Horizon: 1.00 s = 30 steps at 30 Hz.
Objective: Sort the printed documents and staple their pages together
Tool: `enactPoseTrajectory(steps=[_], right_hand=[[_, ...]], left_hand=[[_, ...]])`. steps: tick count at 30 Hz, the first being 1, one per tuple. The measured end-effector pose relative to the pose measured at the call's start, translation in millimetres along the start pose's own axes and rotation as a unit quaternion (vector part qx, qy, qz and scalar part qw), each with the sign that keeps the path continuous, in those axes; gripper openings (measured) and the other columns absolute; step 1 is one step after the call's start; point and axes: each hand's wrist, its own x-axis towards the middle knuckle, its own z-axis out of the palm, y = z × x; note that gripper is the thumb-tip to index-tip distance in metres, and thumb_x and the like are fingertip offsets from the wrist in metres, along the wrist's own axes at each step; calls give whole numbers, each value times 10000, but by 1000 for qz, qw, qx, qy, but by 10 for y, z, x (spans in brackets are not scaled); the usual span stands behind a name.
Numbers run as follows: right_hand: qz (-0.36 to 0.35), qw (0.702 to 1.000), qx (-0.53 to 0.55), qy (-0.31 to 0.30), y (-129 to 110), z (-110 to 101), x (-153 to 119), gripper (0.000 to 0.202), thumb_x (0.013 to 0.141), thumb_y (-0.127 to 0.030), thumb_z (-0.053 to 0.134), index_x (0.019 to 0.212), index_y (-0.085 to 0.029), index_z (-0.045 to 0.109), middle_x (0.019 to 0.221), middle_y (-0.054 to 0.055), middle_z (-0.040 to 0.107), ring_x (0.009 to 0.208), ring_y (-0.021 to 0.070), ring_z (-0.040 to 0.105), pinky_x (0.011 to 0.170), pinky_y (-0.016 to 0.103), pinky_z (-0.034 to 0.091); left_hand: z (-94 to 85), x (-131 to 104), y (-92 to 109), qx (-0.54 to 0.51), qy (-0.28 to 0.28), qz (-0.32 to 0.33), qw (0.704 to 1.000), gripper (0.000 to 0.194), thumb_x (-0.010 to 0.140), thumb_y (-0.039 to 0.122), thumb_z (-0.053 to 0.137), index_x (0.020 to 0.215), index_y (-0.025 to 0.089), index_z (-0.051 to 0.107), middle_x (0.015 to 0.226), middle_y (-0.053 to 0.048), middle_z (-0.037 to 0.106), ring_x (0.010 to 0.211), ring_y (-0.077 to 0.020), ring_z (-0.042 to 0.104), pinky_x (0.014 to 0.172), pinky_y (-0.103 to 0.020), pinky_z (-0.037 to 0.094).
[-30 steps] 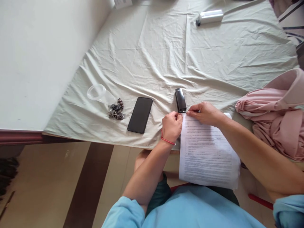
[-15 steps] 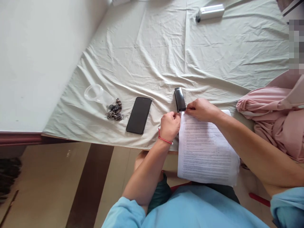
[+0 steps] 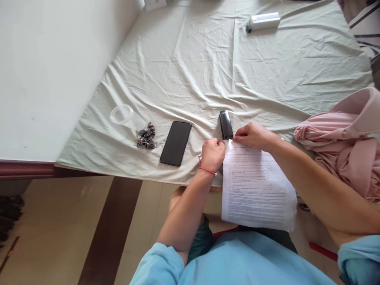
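Note:
Printed sheets of paper (image 3: 257, 188) hang partly over the table's front edge toward my lap. My left hand (image 3: 213, 153), with a red string at the wrist, is closed on the paper's top left corner. Near the top edge, my right hand (image 3: 252, 135) pinches the paper with thumb and fingers. Directly above that edge lies a black stapler (image 3: 226, 124), its near end touching or just over the paper between my hands. The exact contact there is too small to make out.
A black phone (image 3: 175, 143) lies left of my hands, with a bunch of keys (image 3: 146, 136) and a clear plastic cup (image 3: 123, 115) beyond it. Pink cloth (image 3: 335, 130) is heaped at the right. A silver-white bottle (image 3: 263, 22) lies far back on the pale tablecloth (image 3: 196, 63).
The view has shifted slightly. Both hands keep nearly the same place on the paper by the stapler, and the objects on the table have not moved.

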Motion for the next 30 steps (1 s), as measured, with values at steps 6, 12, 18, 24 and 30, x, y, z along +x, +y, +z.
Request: enactPoseTrajectory(steps=[6, 12, 18, 24, 30], right_hand=[[25, 999, -38, 2, -77, -19, 74, 183, 832, -261, 638, 722, -181, 760, 535, -27, 513, 557, 119, 437, 564, 291, 337], [14, 998, -65, 19, -71, -72, 114, 184, 836, -246, 628, 776, -174, 787, 559, -18, 542, 585, 125, 470, 584, 290, 351], [6, 998, -65, 23, -24, -63, 147, 201, 863, -256, 618, 810, -182, 798, 599, -4, 587, 619, 147, 514, 613, 304, 378], [-83, 978, -100, 164, 90, 84, 97, 172, 858, -242, 671, 967, -224, 803, 944, 57, 772, 899, 243, 647, 830, 362, 490], [-255, 905, -120, 319, 62, 145, -58, 394, 996, -152, 464, 1256, -244, 745, 1264, 88, 770, 1150, 288, 658, 1021, 472, 511]], left_hand=[[45, 83, -30, 12, -1, -6, 1000, 340, 881, 212, 519, 546, 219, 465, 555, -1, 474, 624, -158, 473, 588, -279, 300], [85, 126, -71, 7, -11, -6, 1000, 298, 894, 209, 547, 598, 204, 578, 555, -27, 563, 647, -184, 608, 612, -270, 405], [52, 90, -46, 19, -17, 0, 1000, 287, 902, 215, 541, 637, 184, 646, 584, -48, 620, 680, -189, 649, 619, -264, 422], [40, 55, -14, 39, -16, 1, 999, 271, 918, 244, 543, 695, 173, 680, 659, -67, 681, 735, -204, 670, 639, -270, 449], [38, 44, -5, 21, -9, -3, 1000, 260, 916, 210, 537, 695, 179, 671, 697, -82, 704, 768, -220, 695, 675, -283, 486]])
